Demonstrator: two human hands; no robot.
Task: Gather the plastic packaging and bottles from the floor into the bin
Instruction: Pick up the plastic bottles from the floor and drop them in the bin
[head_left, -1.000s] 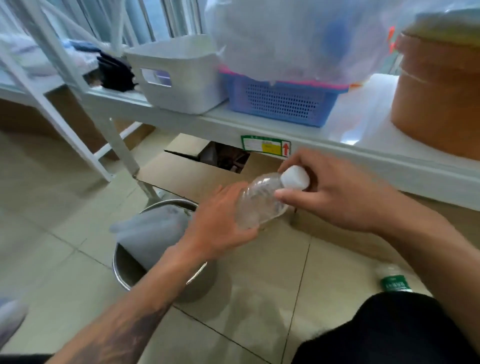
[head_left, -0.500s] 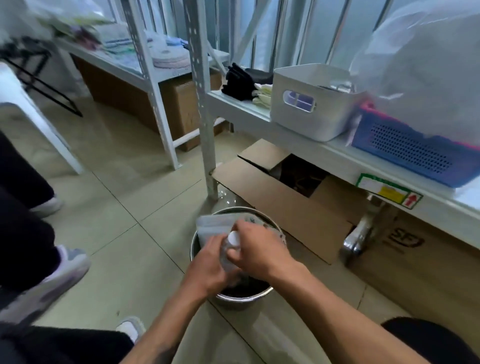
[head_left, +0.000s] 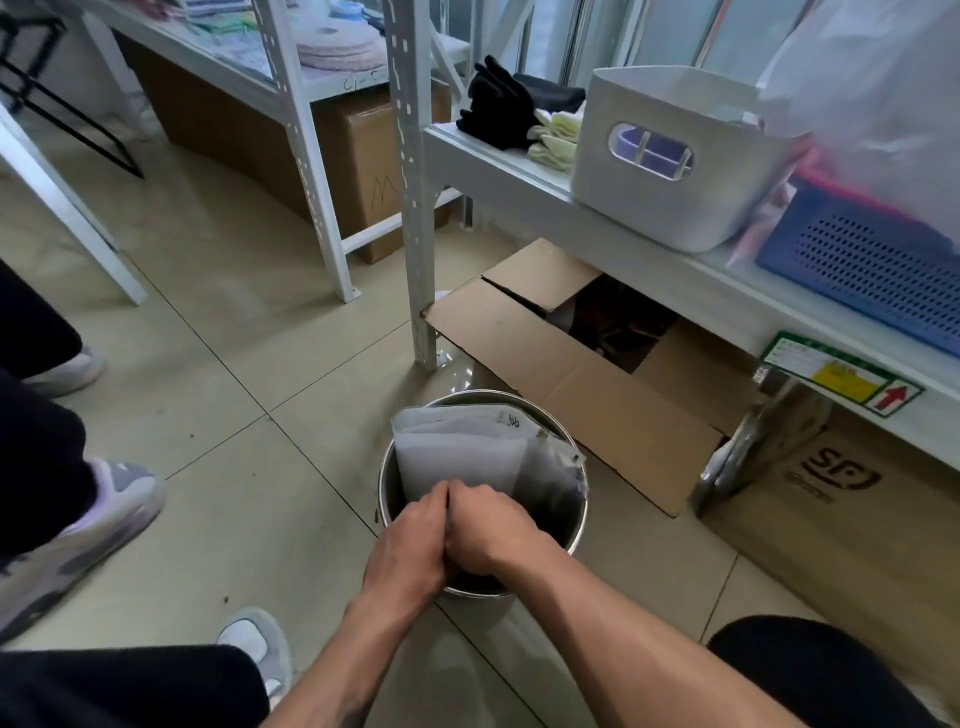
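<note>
A round metal bin (head_left: 383, 486) stands on the tiled floor just in front of me. White plastic packaging (head_left: 457, 457) and a clear bag (head_left: 550, 483) stand upright inside it against the far wall. My left hand (head_left: 410, 540) and my right hand (head_left: 488, 530) are pressed side by side in the bin's near half. Their fingers curl downward, closed around the plastic bottle, which is hidden beneath them.
An open cardboard box (head_left: 571, 374) lies behind the bin under a white metal shelf, whose post (head_left: 415, 208) stands close behind. A printed carton (head_left: 857, 519) sits to the right. Another person's shoes (head_left: 78, 519) are on the left, my knee (head_left: 810, 670) lower right.
My hands carried the clear bottle from chest height down into the bin. The cap showed between them half a second ago; now the bottle is out of sight under them.
</note>
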